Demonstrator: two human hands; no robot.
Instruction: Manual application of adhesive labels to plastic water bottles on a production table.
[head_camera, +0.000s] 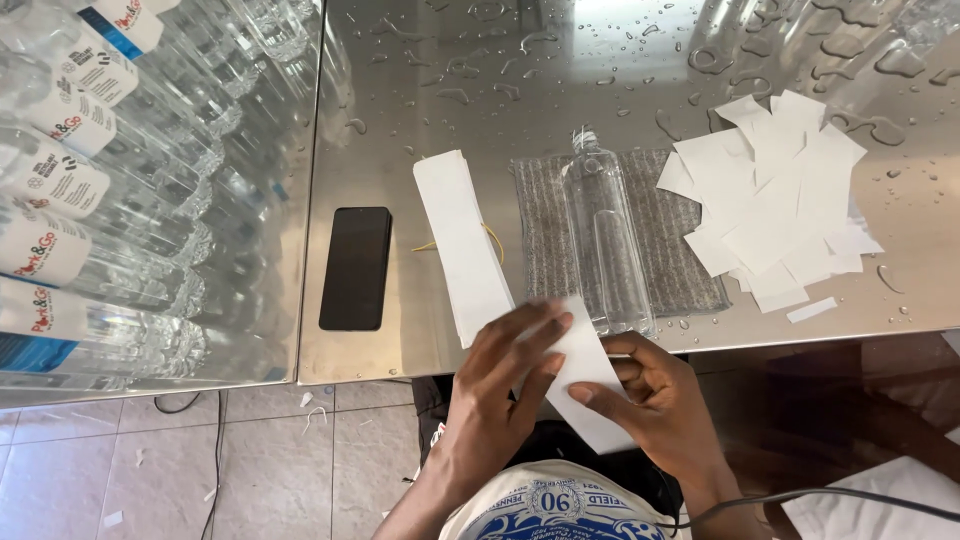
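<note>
A white paper strip (585, 375) is held at the near edge of a wet steel table (620, 70), just over the person's lap, slanting from upper left to lower right. The left hand (500, 385) comes up from below with its wrist bent, its long fingers spread flat across the strip's upper end, pressing on it. The right hand (655, 395) reaches in from the right, fingers curled under the strip and thumb on top, pinching its lower part. Just beyond the hands, a clear empty plastic bottle (605, 240) lies on its side on a grey mat (680, 240), its open neck pointing away. Left of the mat rests a stack of long white strips (460, 240), with a thin yellow rubber band (492, 240) showing behind it. Further left a black phone (356, 267) lies face up. To the right of the mat sits a loose heap of white paper pieces (780, 200). Along the far left, rows of clear labelled bottles (90, 200) lie packed together.
</note>
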